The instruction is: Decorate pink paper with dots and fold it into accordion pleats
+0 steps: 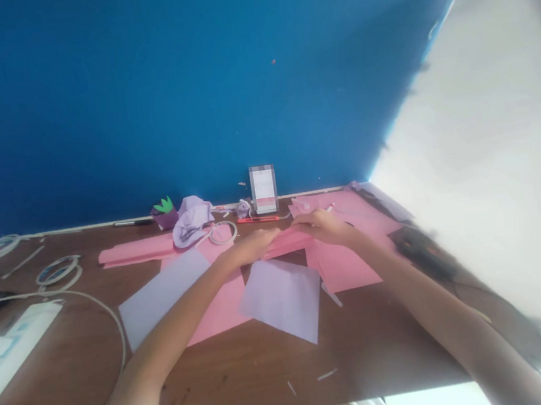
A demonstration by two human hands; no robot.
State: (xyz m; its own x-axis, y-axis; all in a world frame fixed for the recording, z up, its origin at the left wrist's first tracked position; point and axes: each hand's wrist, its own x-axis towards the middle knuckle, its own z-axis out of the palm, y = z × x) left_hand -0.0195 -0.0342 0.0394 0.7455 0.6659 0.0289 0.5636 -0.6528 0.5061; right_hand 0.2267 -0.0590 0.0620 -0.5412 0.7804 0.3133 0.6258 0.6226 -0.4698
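A folded strip of pink paper [283, 243] is stretched between my two hands above the table. My left hand [256, 245] grips its left end, fingers closed. At the other end, my right hand [322, 225] pinches the strip. Just below lies a lilac paper sheet [283, 297]. Flat pink paper [343, 263] spreads under and beside my right hand. Another lilac sheet [163, 296] overlaps a pink sheet [219, 309] near my left forearm. A second folded pink strip [137, 250] rests farther left, next to crumpled lilac paper [193, 220].
A pixelated upright phone-like object [263, 190] leans by the blue wall, with an orange-red pen-like tool [257, 219] before it. A purple paper piece with green leaves [165, 214] stands left of it. A white power strip [16, 352], looped cable [120, 328] and tape-like rings [59, 273] occupy the left.
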